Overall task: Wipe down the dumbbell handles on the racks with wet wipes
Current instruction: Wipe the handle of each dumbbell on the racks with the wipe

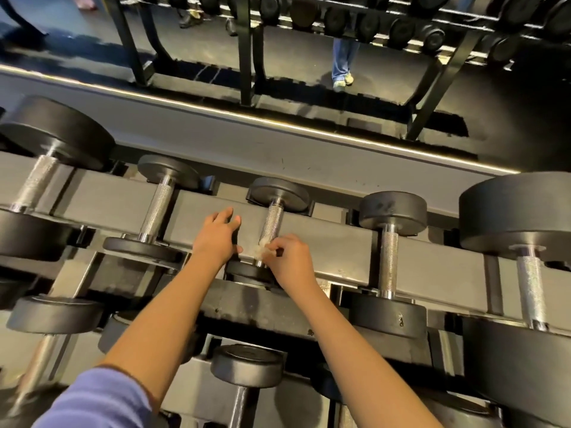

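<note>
A small black dumbbell lies across the top rack, its knurled steel handle [271,222] running toward me. My right hand [289,257] pinches a crumpled white wet wipe [261,249] against the near end of that handle. Just left of the dumbbell, my left hand [217,234] rests on the grey rack beam [333,239], fingers spread and nearly straight, thumb near the wipe. The near head of this dumbbell [244,270] is partly hidden under both hands.
Other dumbbells sit on the same rack: one to the left [157,208], a larger one far left [34,180], one to the right [387,257] and a big one far right [530,285]. A lower tier holds more dumbbells [247,366]. A mirror behind reflects racks and a person's legs [343,57].
</note>
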A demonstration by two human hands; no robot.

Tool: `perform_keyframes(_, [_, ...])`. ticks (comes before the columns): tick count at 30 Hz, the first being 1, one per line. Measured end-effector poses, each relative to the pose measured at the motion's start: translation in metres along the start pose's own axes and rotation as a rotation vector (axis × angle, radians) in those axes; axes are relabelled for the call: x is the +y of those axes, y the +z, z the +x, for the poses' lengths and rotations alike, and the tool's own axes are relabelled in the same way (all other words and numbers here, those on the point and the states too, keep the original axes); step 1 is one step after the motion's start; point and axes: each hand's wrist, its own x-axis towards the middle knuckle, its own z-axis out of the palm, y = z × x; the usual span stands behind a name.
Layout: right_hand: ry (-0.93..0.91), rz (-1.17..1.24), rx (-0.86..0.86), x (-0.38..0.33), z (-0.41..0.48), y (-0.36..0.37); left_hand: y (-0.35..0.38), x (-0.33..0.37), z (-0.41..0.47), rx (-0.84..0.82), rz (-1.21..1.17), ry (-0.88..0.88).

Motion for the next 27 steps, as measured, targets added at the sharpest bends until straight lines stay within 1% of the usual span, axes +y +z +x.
perform_keyframes(3, [0.053, 0.021, 0.032, -0.001, 0.001, 0.006, -0.001, 0.001, 0.001, 0.005, 0.013, 0.007])
perform_keyframes(7, [0.040, 0.060, 0.056, -0.002, -0.004, 0.005, -0.001, 0.001, 0.001, 0.006, 0.013, 0.007])
perform_keyframes(13, [0.020, 0.040, 0.086, -0.003, -0.002, 0.003, -0.001, 0.000, -0.001, 0.019, 0.018, 0.017])
perform_keyframes(19, [0.017, 0.077, 0.356, -0.009, 0.033, 0.006, -0.001, 0.000, 0.000, -0.005, 0.016, 0.012])
perform_keyframes(21, [0.039, 0.096, 0.393, -0.014, 0.045, 0.002, -0.002, 0.000, 0.000, -0.005, 0.009, 0.020])
perform_keyframes(23, [0.074, 0.125, 0.370, -0.017, 0.046, -0.002, -0.002, 0.000, -0.002, 0.006, 0.013, 0.041])
perform_keyframes(25, [0.100, 0.089, 0.270, -0.017, 0.035, -0.001, 0.000, -0.001, -0.002, 0.012, 0.005, 0.053])
perform_keyframes(27, [0.107, 0.037, 0.208, -0.015, 0.018, 0.005, 0.002, -0.003, -0.001, 0.021, -0.004, 0.051])
